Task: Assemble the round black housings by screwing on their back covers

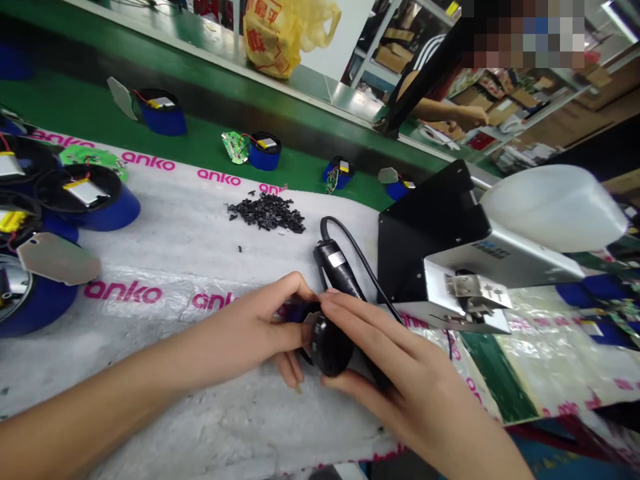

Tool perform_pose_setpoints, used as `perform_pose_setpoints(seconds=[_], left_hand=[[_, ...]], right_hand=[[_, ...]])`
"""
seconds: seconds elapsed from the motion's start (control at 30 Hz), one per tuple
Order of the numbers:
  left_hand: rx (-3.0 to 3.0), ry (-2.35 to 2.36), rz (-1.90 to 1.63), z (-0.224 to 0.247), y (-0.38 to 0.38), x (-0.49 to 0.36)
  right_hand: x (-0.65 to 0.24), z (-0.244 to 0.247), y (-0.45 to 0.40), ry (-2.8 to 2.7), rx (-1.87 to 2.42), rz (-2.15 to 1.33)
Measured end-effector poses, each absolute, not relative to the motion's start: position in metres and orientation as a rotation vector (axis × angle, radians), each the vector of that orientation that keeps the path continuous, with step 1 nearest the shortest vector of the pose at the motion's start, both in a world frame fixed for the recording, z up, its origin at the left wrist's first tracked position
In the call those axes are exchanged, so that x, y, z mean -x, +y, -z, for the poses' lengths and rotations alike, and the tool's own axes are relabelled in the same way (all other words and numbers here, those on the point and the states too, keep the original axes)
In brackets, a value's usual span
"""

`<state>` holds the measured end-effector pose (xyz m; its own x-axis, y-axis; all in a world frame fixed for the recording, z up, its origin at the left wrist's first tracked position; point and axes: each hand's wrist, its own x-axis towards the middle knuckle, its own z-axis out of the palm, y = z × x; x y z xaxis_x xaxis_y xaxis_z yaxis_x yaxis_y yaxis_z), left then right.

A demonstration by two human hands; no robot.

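The black tool (345, 272) lies on the white sheet (170, 250) on the bench, and the small round black part (334, 348) is just to the left of its lower end, held up in both hands. The left hand (250, 327) has its grip closed on the left side of the part, thumb against it. The right hand (405, 367) has its grip closed on it too, fingers over the top and thumb below, and it covers some of the tool. The part looks smooth and shiny, so it could slip if the fingers press unevenly. The right hand could bump the tool and make it roll, or catch its cord (361, 251) and tug it. The pile of tiny black bits (270, 212) is up and left from the tool, loose, so a brushing sleeve or swinging cord could scatter them. I can't see what the hidden fingertips touch.
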<state>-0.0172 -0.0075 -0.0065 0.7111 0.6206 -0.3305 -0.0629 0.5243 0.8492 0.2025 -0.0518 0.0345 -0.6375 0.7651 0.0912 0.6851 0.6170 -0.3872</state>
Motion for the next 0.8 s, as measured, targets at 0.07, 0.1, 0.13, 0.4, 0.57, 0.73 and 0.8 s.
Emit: perform_pose_setpoints(seconds=[0.07,0.1,0.13,0.4,0.57,0.73,0.8], left_hand=[[-0.877,0.592,-0.415,0.010,-0.002,0.023],[-0.847,0.550,-0.399,0.011,0.000,0.026],[-0.816,0.514,-0.381,0.012,0.003,0.028],[-0.752,0.486,-0.366,0.009,0.005,0.033],[-0.961,0.604,-0.413,0.001,-0.008,0.025],[-1.131,0.918,-0.554,-0.004,-0.023,0.004],[-1.086,0.936,-0.547,-0.003,-0.023,0.001]], right_hand=[[-0.202,-0.041,-0.042,-2.716,1.155,-0.503],[-0.201,-0.043,-0.038,-2.752,1.144,-0.505],[-0.202,-0.044,-0.035,-2.771,1.146,-0.502],[-0.197,-0.042,-0.037,-2.831,1.130,-0.374],[-0.192,-0.042,-0.040,-2.784,1.122,-0.082],[-0.204,-0.042,-0.057,-2.663,1.423,-0.214],[-0.206,-0.034,-0.062,-2.529,1.596,-0.127]])
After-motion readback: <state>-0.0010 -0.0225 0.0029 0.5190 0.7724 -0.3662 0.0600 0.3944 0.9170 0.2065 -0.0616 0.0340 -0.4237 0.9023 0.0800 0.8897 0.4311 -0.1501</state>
